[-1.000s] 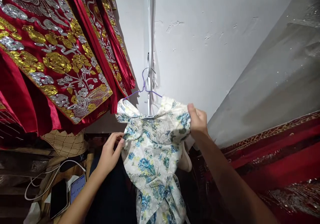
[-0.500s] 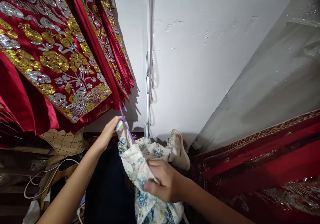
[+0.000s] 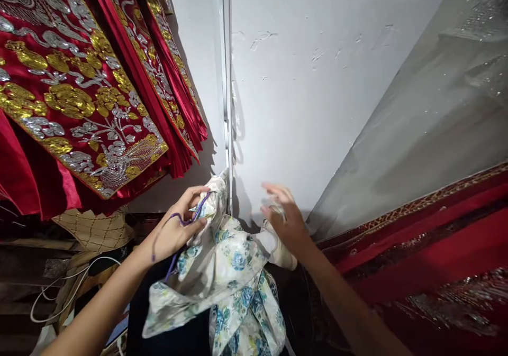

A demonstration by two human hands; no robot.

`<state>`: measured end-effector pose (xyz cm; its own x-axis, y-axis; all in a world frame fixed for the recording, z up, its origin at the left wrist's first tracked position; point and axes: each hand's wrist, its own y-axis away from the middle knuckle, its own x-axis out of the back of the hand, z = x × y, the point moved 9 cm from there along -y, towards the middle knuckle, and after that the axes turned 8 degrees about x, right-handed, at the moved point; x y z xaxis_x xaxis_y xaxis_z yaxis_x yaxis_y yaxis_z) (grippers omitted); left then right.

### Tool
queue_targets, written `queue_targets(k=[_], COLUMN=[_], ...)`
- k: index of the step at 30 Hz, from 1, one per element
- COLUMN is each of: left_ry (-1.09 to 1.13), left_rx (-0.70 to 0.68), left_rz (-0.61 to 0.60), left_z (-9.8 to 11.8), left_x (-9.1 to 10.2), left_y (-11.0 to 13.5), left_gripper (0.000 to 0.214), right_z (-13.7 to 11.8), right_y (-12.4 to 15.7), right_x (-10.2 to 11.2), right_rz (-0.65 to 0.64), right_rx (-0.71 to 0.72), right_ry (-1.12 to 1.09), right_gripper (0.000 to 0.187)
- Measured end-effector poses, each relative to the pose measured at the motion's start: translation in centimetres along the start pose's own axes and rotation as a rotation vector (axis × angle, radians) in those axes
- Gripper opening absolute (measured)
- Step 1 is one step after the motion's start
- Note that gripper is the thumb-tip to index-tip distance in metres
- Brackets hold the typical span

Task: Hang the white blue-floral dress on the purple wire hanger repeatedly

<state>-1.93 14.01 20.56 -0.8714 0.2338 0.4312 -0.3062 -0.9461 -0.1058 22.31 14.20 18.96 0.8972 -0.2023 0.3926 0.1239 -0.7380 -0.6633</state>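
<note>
- White plaster wall (image 3: 317,107) forms the backdrop, split at the corner by a vertical white conduit (image 3: 227,81).
- At the foot of the conduit, a cream dress printed with blue flowers (image 3: 226,266) is seen crumpled, its lower folds draped over something dark.
- The dress's upper fold is pinched together with a purple wire hanger (image 3: 177,218) in the left hand (image 3: 177,231), which is clenched around both just left of the conduit.
- Just right of the conduit, the right hand (image 3: 288,224) is pictured blurred, fingers spread and loose, with nothing gripped. It is held over a pale shoe (image 3: 278,250); whether they touch cannot be told.
- Red garments embroidered in gold and silver (image 3: 79,107) are hung high to the left of the conduit.
- Grey sheeting (image 3: 436,123) and red trimmed cloth (image 3: 436,250) are spread to the right of the conduit.
- Low and far left of the conduit, a tan woven piece (image 3: 95,229) and a white cable (image 3: 67,282) are visible.
</note>
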Motion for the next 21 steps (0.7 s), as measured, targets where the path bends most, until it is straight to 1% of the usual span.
queue_targets(k=[1,2,3,4,5,6,7,8,9,10,11,13,15,16,17,18,19,20,21], left_ry=[-0.025,-0.066,-0.119,-0.175,-0.219,-0.240,-0.231,-0.199,-0.163,-0.138,-0.138,-0.214,-0.341,-0.387,-0.412,-0.412,-0.389,-0.336,-0.256], left_rx=[0.020,0.040,0.054,0.054,0.041,0.028,0.022,0.026,0.038,0.050,0.057,0.035,-0.041,-0.093,-0.142,-0.178,-0.188,-0.168,-0.127], left_rz=[-0.040,-0.093,-0.151,-0.197,-0.229,-0.244,-0.237,-0.207,-0.153,-0.082,-0.004,0.157,0.277,0.336,0.409,0.491,0.569,0.630,0.665], left_z=[0.9,1.6,2.2,2.7,3.0,3.2,3.2,2.9,2.5,2.1,1.8,1.9,2.8,3.4,3.9,4.0,3.6,2.6,1.1], left_x=[0.1,0.1,0.0,-0.1,-0.1,0.0,0.2,0.6,1.2,1.9,2.7,4.2,5.1,5.5,6.1,6.7,7.3,7.8,8.0], left_y=[0.5,1.0,1.5,1.9,2.2,2.3,2.3,2.1,1.8,1.6,1.6,2.1,3.3,4.0,4.7,5.3,5.7,5.9,5.8], left_gripper=[0.067,0.072,0.073,0.068,0.059,0.049,0.043,0.042,0.045,0.049,0.052,0.050,0.043,0.041,0.039,0.038,0.037,0.037,0.038], right_z=[0.1,-0.1,-0.4,-0.7,-1.0,-1.2,-1.3,-1.2,-1.0,-0.7,-0.1,1.8,4.3,5.3,6.1,6.5,6.6,6.5,6.3], right_y=[-1.3,-2.3,-3.1,-3.6,-3.7,-3.4,-2.7,-1.9,-1.2,-0.8,-0.5,-0.2,-0.2,-0.4,-0.8,-1.6,-2.5,-3.5,-4.4], right_x=[0.6,0.8,0.6,0.0,-0.8,-1.8,-2.6,-3.2,-3.2,-2.7,-1.8,1.0,3.9,5.2,6.2,6.9,7.3,7.1,6.6], right_rz=[-0.002,-0.030,-0.084,-0.162,-0.261,-0.373,-0.482,-0.561,-0.590,-0.567,-0.504,-0.319,-0.114,-0.002,0.103,0.194,0.259,0.294,0.296], right_rx=[0.013,0.030,0.045,0.054,0.051,0.036,0.007,-0.032,-0.075,-0.115,-0.150,-0.258,-0.409,-0.462,-0.481,-0.466,-0.427,-0.386,-0.357], right_ry=[0.036,0.054,0.058,0.047,0.021,-0.018,-0.069,-0.123,-0.170,-0.203,-0.223,-0.256,-0.319,-0.364,-0.412,-0.457,-0.494,-0.525,-0.553], right_gripper=[0.051,0.057,0.058,0.051,0.040,0.030,0.029,0.037,0.044,0.048,0.049,0.046,0.040,0.038,0.036,0.036,0.035,0.035,0.035])
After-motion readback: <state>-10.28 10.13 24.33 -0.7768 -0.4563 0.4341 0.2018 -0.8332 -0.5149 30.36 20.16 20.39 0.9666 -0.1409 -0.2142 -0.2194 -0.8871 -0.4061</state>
